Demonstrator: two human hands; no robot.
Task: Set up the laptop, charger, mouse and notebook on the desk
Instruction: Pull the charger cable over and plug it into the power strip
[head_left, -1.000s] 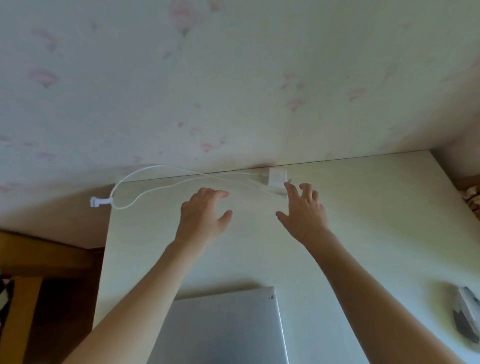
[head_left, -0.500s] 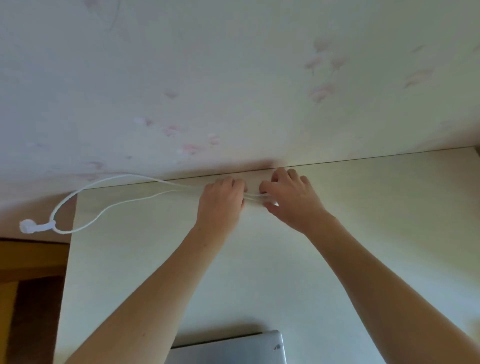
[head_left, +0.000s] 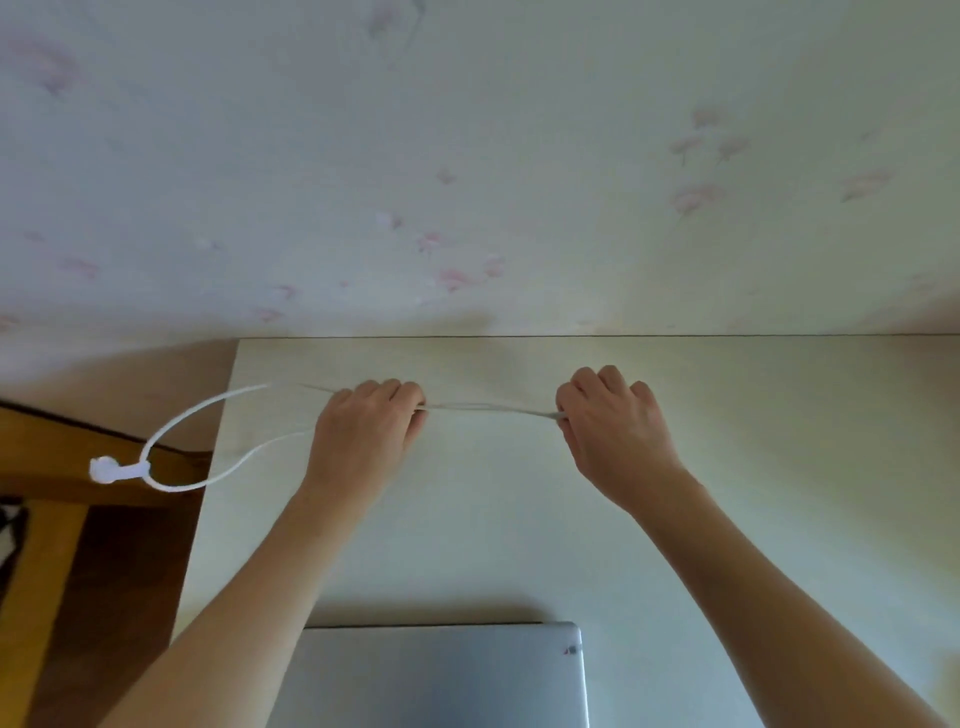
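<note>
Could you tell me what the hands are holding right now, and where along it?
Both hold the white charger cable: the left hand and the right hand grip it apart, a stretch running between them, the looped end hanging off the desk.

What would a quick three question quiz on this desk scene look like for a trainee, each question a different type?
1. True or false: the laptop lid is open.
2. Multiple choice: where does the loop of the charger cable hang? A) off the left edge of the desk; B) on top of the laptop; C) against the wall.
3. Short answer: what are the left hand and the right hand doing?

Key
1. False; the lid is shut and lies flat at the near edge.
2. A; the loop and its white end hang past the left edge.
3. Both are closed on the cable, with a stretch of it running between them above the desk.
</note>
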